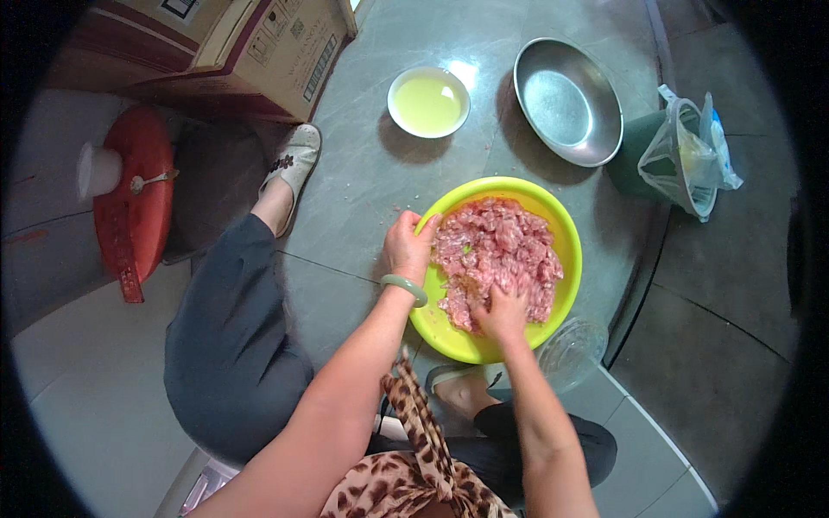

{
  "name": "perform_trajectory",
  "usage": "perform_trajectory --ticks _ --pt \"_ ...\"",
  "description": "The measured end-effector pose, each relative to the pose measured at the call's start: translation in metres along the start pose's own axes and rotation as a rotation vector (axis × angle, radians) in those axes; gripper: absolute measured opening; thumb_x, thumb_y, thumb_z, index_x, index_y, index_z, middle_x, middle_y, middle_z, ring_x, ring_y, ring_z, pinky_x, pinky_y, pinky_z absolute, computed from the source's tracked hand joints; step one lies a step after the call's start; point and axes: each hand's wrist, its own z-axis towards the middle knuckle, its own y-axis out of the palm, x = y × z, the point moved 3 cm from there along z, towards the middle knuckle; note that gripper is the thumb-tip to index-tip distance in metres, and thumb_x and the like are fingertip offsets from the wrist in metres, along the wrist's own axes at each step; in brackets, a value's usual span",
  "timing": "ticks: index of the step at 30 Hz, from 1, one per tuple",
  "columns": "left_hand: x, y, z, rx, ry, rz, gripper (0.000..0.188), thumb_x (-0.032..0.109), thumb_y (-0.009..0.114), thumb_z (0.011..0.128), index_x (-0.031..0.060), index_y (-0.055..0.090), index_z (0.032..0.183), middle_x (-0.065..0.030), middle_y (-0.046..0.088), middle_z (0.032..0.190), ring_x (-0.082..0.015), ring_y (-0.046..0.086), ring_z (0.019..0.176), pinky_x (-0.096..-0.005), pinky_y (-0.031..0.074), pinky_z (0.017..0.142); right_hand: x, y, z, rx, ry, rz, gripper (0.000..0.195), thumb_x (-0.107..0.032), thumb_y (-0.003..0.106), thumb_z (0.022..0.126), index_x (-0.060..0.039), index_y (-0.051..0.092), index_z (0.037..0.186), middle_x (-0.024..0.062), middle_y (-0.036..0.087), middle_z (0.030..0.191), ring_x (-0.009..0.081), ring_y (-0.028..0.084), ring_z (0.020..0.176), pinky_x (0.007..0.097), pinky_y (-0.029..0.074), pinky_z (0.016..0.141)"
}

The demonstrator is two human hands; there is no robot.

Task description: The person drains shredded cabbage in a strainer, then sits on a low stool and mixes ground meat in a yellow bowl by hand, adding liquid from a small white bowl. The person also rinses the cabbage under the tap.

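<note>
A yellow-green plastic basin (567, 285) sits on the floor in front of me, holding a mass of raw ground meat (492, 239). My left hand (409, 249), a pale green bangle at its wrist, grips the basin's left rim with the thumb over the edge. Down in the near part of the meat is my right hand (508, 307). Its fingers are blurred and partly sunk in the meat, so I cannot see how far they close. A little brown seasoning or sauce seems to colour the meat beside that hand.
Beyond the basin stand a white bowl of pale yellow liquid (427, 103) and a metal bowl (563, 97). A lined green bin (647, 155) is at right, near a clear plastic lid (573, 353). Cardboard boxes (285, 58) and a red stool-like object (139, 194) are at left.
</note>
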Motion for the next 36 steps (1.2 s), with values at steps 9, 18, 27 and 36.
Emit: perform_trajectory --ticks 9,18,27,36 --pt "0.008 0.001 0.0 -0.092 -0.048 0.006 0.034 0.032 0.074 0.084 0.0022 0.059 0.083 -0.0161 0.063 0.075 -0.0342 0.057 0.065 -0.0424 0.046 0.062 -0.034 -0.024 0.093 -0.196 -0.558 -0.218 0.03 -0.012 0.053 0.087 -0.0229 0.069 0.11 0.0075 0.061 0.122 0.0278 0.058 0.11 0.044 0.048 0.091" --pt "0.004 0.006 -0.001 -0.02 -0.078 -0.069 0.035 0.034 0.076 0.081 0.0027 0.06 0.08 -0.0147 0.064 0.072 -0.0312 0.059 0.064 -0.0412 0.047 0.061 -0.051 0.042 -0.002 -0.239 0.067 0.297 0.042 -0.026 0.065 0.078 -0.0143 0.062 0.118 0.0205 0.067 0.092 0.0362 0.066 0.089 0.0466 0.052 0.081" --pt "-0.005 0.005 0.002 0.025 -0.032 -0.075 0.035 0.032 0.077 0.08 0.0018 0.06 0.078 -0.0156 0.063 0.069 -0.0314 0.059 0.062 -0.0412 0.046 0.06 0.017 -0.02 0.048 0.08 -0.107 -0.01 0.039 -0.028 0.068 0.074 -0.0203 0.07 0.112 0.0153 0.05 0.138 0.0327 0.038 0.134 0.0541 0.025 0.109" --pt "-0.009 0.008 0.004 -0.013 -0.053 -0.078 0.036 0.035 0.075 0.082 0.0024 0.06 0.08 -0.0149 0.064 0.071 -0.0324 0.06 0.064 -0.0419 0.046 0.06 -0.06 -0.022 0.08 -0.363 -0.531 -0.21 0.012 -0.023 0.065 0.075 -0.0158 0.072 0.081 0.0061 0.069 0.095 0.0219 0.063 0.093 0.0398 0.048 0.081"
